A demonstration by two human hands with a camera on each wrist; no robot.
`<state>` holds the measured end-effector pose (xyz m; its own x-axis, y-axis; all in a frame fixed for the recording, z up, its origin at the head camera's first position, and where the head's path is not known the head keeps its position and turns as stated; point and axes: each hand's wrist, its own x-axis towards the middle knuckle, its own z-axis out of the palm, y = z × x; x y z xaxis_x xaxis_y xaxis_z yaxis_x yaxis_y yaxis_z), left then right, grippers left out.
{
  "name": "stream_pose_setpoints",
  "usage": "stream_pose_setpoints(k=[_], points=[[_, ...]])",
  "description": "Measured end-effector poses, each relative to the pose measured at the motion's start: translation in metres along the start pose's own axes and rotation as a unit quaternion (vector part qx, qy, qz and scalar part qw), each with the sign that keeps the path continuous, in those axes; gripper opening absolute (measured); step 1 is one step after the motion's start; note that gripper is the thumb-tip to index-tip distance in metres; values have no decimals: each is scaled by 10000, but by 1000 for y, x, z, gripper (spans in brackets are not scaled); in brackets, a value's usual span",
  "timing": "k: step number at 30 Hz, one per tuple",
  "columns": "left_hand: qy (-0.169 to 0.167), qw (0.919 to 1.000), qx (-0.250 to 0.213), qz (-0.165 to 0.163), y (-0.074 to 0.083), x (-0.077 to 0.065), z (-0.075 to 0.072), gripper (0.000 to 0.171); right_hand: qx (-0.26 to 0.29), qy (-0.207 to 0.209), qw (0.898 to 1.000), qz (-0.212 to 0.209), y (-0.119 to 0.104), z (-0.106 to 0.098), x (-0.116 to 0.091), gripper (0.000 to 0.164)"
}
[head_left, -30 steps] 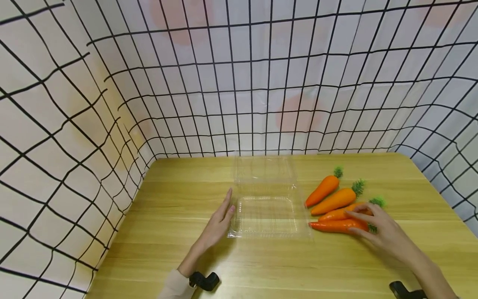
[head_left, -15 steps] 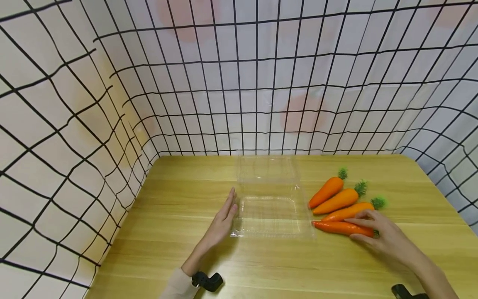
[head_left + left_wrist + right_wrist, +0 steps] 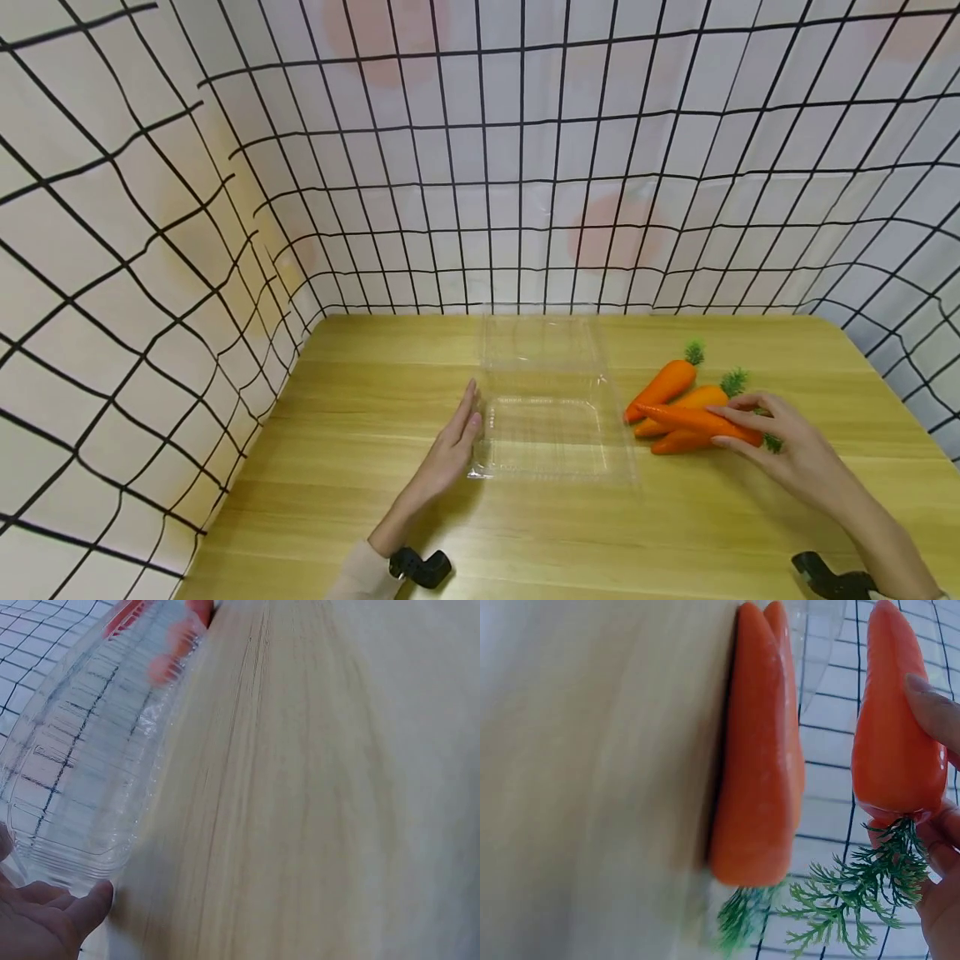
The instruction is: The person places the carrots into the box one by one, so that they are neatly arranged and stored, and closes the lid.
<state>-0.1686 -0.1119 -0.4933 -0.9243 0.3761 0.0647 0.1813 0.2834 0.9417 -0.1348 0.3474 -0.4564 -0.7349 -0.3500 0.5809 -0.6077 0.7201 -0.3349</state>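
Note:
My right hand [image 3: 798,446] pinches an orange toy carrot [image 3: 675,416] between thumb and fingers near its green-topped end. This carrot is raised above the others, and in the right wrist view its leafy top [image 3: 885,877] hangs free. Below and beyond it lie a darker orange carrot [image 3: 667,381], a lighter carrot [image 3: 705,395] and a partly covered carrot [image 3: 675,442]. A clear plastic clamshell box [image 3: 551,399] stands with its lid folded back. Along the box's left side rests my left hand [image 3: 442,458], fingers straight, thumb by the near corner in the left wrist view.
The wooden table [image 3: 360,400] bears the box in the middle and the carrots to its right. A black wire grid [image 3: 525,208] with white sheeting behind it surrounds the table at the back and sides.
My right hand has taken the nearest carrot and lifted it off the table, over the neighbouring carrots. The left hand stays beside the box. The head view has shifted slightly.

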Motion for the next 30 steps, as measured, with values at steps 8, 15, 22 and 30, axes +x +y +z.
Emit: stream_pose_setpoints(k=[8, 15, 22, 30], points=[[40, 10000, 46, -22, -1, 1, 0, 61, -12, -238, 9997, 53, -12, 12, 31, 56], [0, 10000, -59, -41, -1, 2, 1, 61, 389, -322, 9974, -505, -20, 31, 54, 61], [-2, 9999, -84, -64, 0, 1, 1, 61, 444, -283, 9937, -989, -26, 51, 74, 60], [11, 9999, -105, -90, 1, 1, 0, 60, 470, -623, 9942, -737, -36, 67, 88, 51]])
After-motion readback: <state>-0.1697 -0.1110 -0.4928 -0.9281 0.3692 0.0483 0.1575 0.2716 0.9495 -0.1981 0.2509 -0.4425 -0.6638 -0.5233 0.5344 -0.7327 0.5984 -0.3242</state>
